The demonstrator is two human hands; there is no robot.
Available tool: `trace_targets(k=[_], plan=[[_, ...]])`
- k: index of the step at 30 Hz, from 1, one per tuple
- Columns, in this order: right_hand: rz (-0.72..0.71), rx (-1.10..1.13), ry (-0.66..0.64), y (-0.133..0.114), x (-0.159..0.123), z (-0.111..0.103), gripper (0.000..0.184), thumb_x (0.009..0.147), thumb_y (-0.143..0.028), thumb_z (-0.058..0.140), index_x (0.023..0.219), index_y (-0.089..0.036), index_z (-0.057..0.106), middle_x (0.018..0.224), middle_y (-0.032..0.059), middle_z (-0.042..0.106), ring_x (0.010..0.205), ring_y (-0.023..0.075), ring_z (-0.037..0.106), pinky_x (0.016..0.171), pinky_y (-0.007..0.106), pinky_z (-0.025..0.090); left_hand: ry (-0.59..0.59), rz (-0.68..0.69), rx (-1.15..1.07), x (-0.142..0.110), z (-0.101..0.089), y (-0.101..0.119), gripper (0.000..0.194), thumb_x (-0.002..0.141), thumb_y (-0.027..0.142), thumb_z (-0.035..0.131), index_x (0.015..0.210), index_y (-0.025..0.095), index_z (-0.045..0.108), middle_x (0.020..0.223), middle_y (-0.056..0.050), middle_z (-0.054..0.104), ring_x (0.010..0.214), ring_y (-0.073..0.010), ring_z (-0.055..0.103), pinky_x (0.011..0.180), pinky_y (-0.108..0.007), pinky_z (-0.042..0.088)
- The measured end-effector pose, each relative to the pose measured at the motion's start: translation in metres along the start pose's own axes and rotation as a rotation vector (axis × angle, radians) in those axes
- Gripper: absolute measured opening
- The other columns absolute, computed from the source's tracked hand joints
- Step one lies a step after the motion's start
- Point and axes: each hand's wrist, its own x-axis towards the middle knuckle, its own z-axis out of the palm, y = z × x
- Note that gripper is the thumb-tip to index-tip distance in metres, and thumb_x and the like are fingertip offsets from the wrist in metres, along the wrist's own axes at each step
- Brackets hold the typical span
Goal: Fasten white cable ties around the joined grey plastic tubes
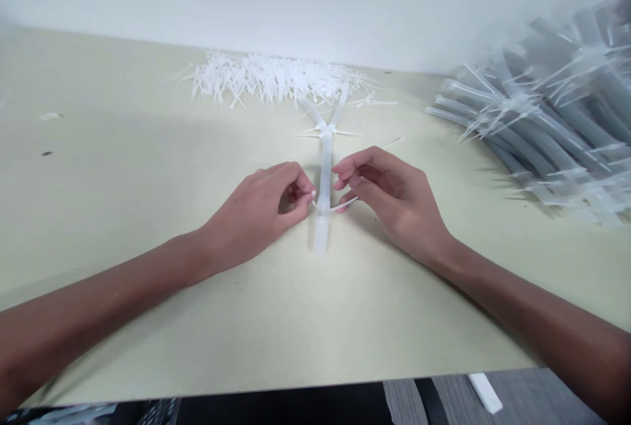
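Observation:
A bundle of translucent plastic tubes (325, 169) lies on the pale table (148, 215), pointing away from me, its far ends splayed apart beyond a tie. A white cable tie (345, 203) wraps the bundle near its close end. My left hand (261, 211) is pinched on the tie's left end, right against the tubes. My right hand (389, 192) is pinched on the tie's loose tail on the right side.
A heap of loose white cable ties (266, 80) lies at the back centre by the white wall. A large pile of tied tube bundles (552, 123) fills the right side. A small white piece (486, 392) sits below the table's front edge.

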Motion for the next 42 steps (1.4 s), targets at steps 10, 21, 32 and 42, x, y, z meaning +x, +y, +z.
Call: trace_targets(k=[10,21,32,42], plan=[[-0.028,0.019,-0.048,0.0038,-0.0003,-0.0004,0.026,0.078,-0.001,0.047,0.092,-0.019,0.060,0.088,0.0040,0.057,0.089,0.0160,0.058,0.070,0.032,0.057,0.004,-0.003,-0.007,0.0009,-0.0001,-0.0013,0.008,0.084,0.026,0.049,0.082,0.021,0.055,0.078,0.003,0.062,0.065,-0.0106,0.052,0.061,-0.025,0.038],[-0.027,-0.038,-0.096,0.0093,-0.0002,-0.0002,0.019,0.082,-0.012,0.055,0.100,-0.019,0.059,0.099,0.0049,0.057,0.093,0.0160,0.058,0.081,0.035,0.054,-0.017,-0.006,-0.011,0.0004,-0.0005,0.0014,0.010,0.084,0.028,0.050,0.081,0.020,0.053,0.074,0.003,0.061,0.061,-0.0106,0.050,0.059,-0.026,0.037],[-0.055,-0.016,-0.088,0.0077,0.0007,-0.0003,0.013,0.082,-0.020,0.061,0.095,-0.018,0.060,0.091,0.0027,0.061,0.083,0.0144,0.061,0.079,0.033,0.054,-0.017,0.008,-0.011,0.0001,0.0000,-0.0002,0.009,0.085,0.027,0.051,0.080,0.019,0.052,0.072,0.005,0.058,0.061,-0.0084,0.049,0.059,-0.023,0.036],[-0.174,-0.268,-0.101,0.0095,-0.0002,0.0013,0.019,0.083,-0.027,0.061,0.099,-0.017,0.063,0.088,0.0021,0.066,0.083,0.0135,0.062,0.076,0.028,0.052,-0.008,0.033,0.009,-0.0002,0.0006,-0.0020,0.010,0.087,0.028,0.051,0.081,0.020,0.051,0.073,0.006,0.057,0.061,-0.0076,0.048,0.060,-0.023,0.036]])
